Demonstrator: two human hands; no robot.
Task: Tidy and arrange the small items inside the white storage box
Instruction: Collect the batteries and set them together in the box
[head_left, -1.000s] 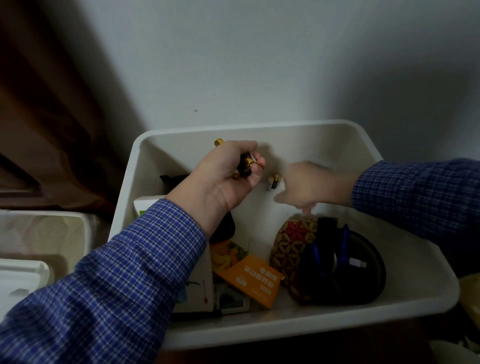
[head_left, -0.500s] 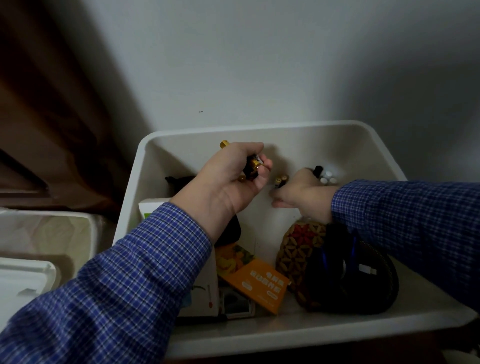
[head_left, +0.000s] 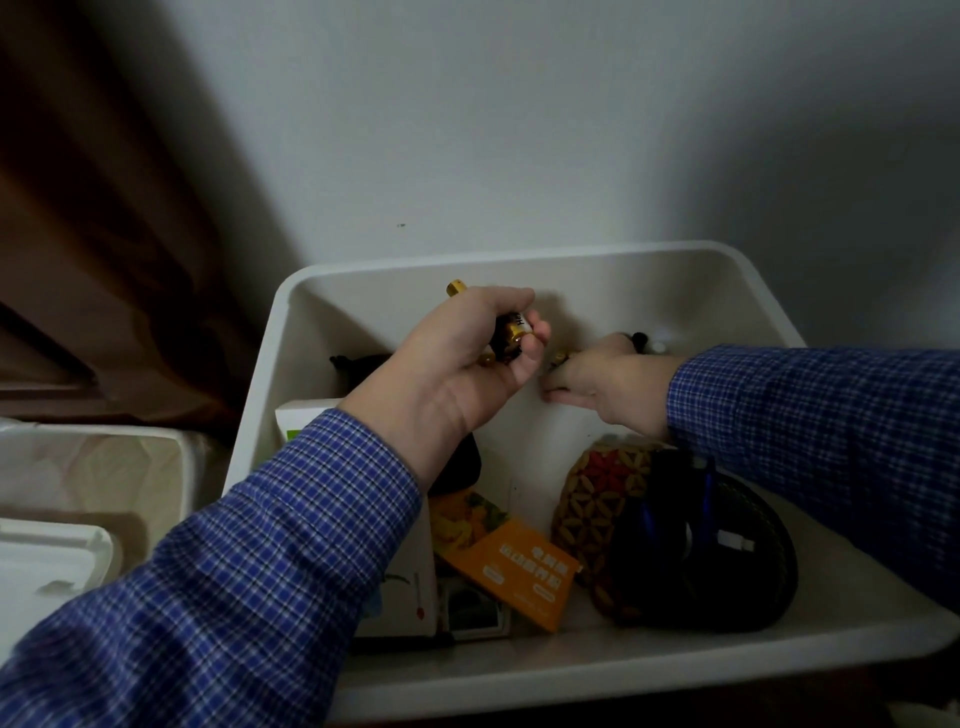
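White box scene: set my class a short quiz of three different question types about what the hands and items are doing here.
1. True or false: the left hand is closed around batteries.
2. Multiple choice: where is the right hand? A) outside the white box B) low near the box's far wall, at a small battery C) on the orange packet
3. Fill in: the patterned pouch lies to the ____ of the orange packet.

Key: 1 true; 2 B; 3 right
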